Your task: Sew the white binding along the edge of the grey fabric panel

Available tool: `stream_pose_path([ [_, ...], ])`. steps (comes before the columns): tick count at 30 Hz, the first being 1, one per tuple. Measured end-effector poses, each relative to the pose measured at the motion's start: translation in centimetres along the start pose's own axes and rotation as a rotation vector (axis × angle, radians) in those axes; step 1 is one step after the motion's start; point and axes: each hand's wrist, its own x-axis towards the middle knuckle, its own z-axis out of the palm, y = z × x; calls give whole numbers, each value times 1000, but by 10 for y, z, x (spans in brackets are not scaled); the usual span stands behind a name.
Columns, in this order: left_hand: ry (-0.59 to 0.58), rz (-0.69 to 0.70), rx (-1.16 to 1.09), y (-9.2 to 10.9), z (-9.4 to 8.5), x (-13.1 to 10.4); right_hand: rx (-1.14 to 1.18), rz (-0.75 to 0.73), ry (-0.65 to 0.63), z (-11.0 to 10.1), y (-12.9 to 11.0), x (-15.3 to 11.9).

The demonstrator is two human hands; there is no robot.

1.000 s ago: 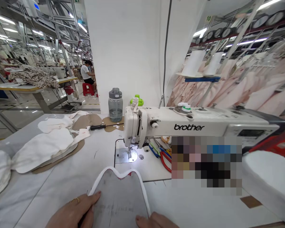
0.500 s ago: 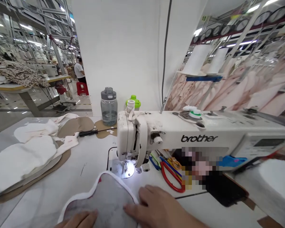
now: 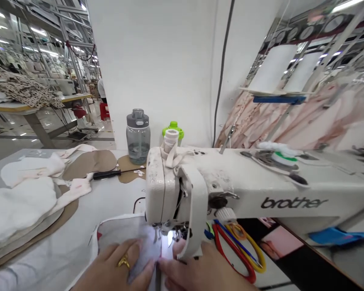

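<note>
The grey fabric piece point(image 3: 124, 232), edged in white, lies flat on the surface point(image 3: 115, 198) with its far end pushed under the head of the white sewing machine point(image 3: 230, 182); its long axis runs from the person toward the needle area point(image 3: 157, 234), lit by the machine's lamp. The left hand point(image 3: 115, 268), a gold ring on one finger, presses flat on the fabric with no closed grip. The right hand point(image 3: 203, 273) rests palm-down just beside it, fingertips touching the fabric's near edge below the presser foot, likewise released. Red and yellow scissors point(image 3: 236, 250) lie just right of the needle. Left of the machine sit stacked white padded pieces point(image 3: 21, 202), a black screwdriver point(image 3: 115, 173) and, farther back, a grey water bottle point(image 3: 138, 135).
</note>
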Motion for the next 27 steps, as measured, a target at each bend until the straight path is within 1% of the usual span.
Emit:
stream_pose_path([
  [3, -107, -55, -23, -2, -5, 10, -25, 46, 58, 10, -2, 6],
  [4, -117, -72, -34, -3, -6, 12, -28, 73, 95, 13, -2, 8],
  [5, -111, -86, -37, -3, -7, 13, -30, 94, 139, 16, -3, 9],
  [8, -27, -97, -20, -4, -5, 11, -52, 108, 252, 25, -6, 9],
  [10, 67, -130, -23, -3, 1, 10, -88, 86, 287, 34, -7, 6],
  [13, 187, -229, -62, -2, 13, 10, -87, 78, 272, 47, -8, 0],
  [15, 203, -278, -105, -2, 18, 13, -40, 162, 233, 52, -9, -1],
  [18, 154, -306, -175, -8, 14, 19, 136, 350, 230, 52, -8, 0],
  [19, 129, -305, -193, -11, 11, 22, 216, 382, 232, 50, -7, 1],
  [21, 68, -286, -214, -16, 4, 26, 340, 383, 220, 44, -6, 4],
  [23, 38, -279, -219, -21, 0, 27, 390, 353, 169, 36, -5, 8],
  [25, 6, -286, -225, -24, 2, 26, 379, 322, 109, 27, -4, 12],
  [27, 6, -301, -233, -24, 6, 23, 329, 294, 69, 19, -4, 15],
])
